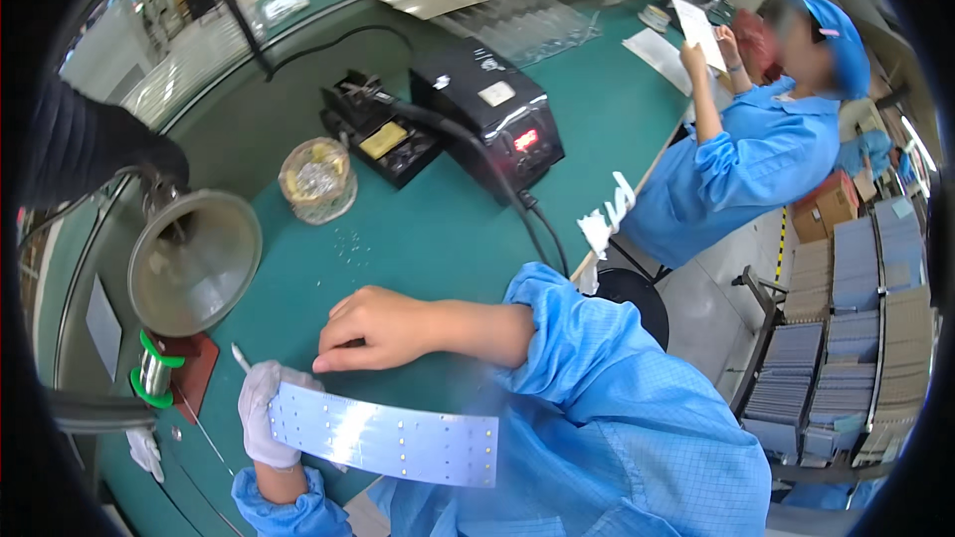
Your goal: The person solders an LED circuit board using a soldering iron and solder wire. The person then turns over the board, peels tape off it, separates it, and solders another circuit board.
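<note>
My left hand (267, 413), in a white glove, grips one end of a long white LED circuit board (383, 438). The strip is dotted with small yellowish and dark spots and reaches right, in front of my body. Bare, my right hand (368, 330) is over the green table beyond the board, apart from it. Its fingers curl inward and nothing shows in them; their undersides are hidden. Just past the glove pokes a thin white tip (241, 358). Left of it, a green-ended solder wire spool (156, 374) stands by a reddish-brown board (195, 378).
A fume extraction funnel (195, 264) hangs at the left. Farther back are a glass jar (318, 181), an iron stand (383, 144) and a black soldering station (487, 114) with cables. At the right, a co-worker (746, 159) holds a white sheet; board racks (836, 338) stand behind.
</note>
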`<state>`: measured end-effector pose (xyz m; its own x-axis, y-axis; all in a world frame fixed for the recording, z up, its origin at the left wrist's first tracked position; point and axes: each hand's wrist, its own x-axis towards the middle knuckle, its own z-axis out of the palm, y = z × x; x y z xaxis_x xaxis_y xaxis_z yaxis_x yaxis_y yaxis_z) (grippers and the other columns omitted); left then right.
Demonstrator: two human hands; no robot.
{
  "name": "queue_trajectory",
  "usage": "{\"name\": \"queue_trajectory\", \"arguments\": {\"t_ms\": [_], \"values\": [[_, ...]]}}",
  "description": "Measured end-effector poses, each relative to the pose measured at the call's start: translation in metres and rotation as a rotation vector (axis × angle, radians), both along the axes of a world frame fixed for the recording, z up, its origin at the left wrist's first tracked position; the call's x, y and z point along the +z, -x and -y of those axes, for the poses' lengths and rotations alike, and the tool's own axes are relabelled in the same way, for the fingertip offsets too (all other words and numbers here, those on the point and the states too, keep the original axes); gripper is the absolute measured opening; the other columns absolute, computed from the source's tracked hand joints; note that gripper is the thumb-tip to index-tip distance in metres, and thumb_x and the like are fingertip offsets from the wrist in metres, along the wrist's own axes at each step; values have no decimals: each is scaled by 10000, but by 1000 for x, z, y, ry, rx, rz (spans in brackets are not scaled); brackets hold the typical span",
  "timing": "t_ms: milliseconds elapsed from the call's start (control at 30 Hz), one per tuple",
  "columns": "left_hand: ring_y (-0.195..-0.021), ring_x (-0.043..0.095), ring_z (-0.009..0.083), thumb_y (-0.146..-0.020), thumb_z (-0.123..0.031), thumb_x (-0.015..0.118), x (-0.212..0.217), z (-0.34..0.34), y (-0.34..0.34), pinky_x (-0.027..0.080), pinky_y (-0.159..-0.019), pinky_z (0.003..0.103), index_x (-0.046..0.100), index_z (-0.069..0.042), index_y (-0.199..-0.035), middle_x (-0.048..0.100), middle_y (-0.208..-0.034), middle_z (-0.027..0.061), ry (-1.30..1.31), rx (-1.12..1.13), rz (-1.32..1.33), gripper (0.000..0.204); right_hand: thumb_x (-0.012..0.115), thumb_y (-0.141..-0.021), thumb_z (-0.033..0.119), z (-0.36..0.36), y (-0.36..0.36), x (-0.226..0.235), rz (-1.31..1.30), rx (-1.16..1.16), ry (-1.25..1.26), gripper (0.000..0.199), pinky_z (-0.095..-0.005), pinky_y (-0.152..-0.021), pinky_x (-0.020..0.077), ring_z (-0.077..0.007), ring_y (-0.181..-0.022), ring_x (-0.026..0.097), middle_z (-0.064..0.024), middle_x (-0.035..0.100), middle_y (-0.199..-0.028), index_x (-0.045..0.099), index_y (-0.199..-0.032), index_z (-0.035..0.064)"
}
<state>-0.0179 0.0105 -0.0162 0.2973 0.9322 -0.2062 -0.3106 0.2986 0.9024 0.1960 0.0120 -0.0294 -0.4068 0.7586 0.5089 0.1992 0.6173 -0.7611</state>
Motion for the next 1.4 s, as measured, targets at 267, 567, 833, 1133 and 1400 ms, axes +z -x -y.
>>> {"name": "queue_trajectory", "arguments": {"t_ms": [267, 567, 833, 1133, 1400], "values": [[-527, 516, 190, -917, -222, 493, -6, -7, 4, 465, -546, 314, 483, -44, -745, 536, -624, 98, -105, -16, -160, 248, 601, -843, 339, 1, -4, 1, 13, -45, 17, 315, -380, -494, 417, -275, -536, 563, -104, 577, -573, 655, -690, 68], [-564, 553, 178, -919, -233, 502, -5, -7, 3, 468, -549, 295, 511, -44, -759, 576, -658, 103, -54, 36, -149, 248, 600, -841, 335, 0, -2, 0, -4, -56, -4, 324, -391, -491, 417, -292, -536, 563, -110, 580, -575, 647, -673, 62], [-611, 543, 171, -900, -236, 499, -7, -8, 2, 435, -597, 263, 542, 7, -753, 567, -683, 103, -26, 95, -169, 287, 604, -855, 278, 5, -8, 5, 131, -54, 11, 265, -379, -533, 437, -265, -581, 561, -93, 577, -595, 639, -705, 63], [-727, 556, 118, -901, -194, 551, -14, -14, 19, 460, -648, 247, 581, -18, -945, 574, -811, 26, -13, 64, -196, 184, 623, -846, 213, -1, -6, 4, 144, -40, -64, 186, -370, -586, 488, -270, -634, 601, -92, 627, -679, 653, -742, 61], [-722, 599, 266, -901, -204, 503, 0, -18, 42, 485, -669, 347, 553, -9, -835, 604, -790, 147, -133, -177, 517, 212, 626, -833, 241, 2, -1, 4, 144, -106, -4, 209, -377, -569, 467, -265, -618, 582, -84, 621, -656, 659, -723, 67]]}}
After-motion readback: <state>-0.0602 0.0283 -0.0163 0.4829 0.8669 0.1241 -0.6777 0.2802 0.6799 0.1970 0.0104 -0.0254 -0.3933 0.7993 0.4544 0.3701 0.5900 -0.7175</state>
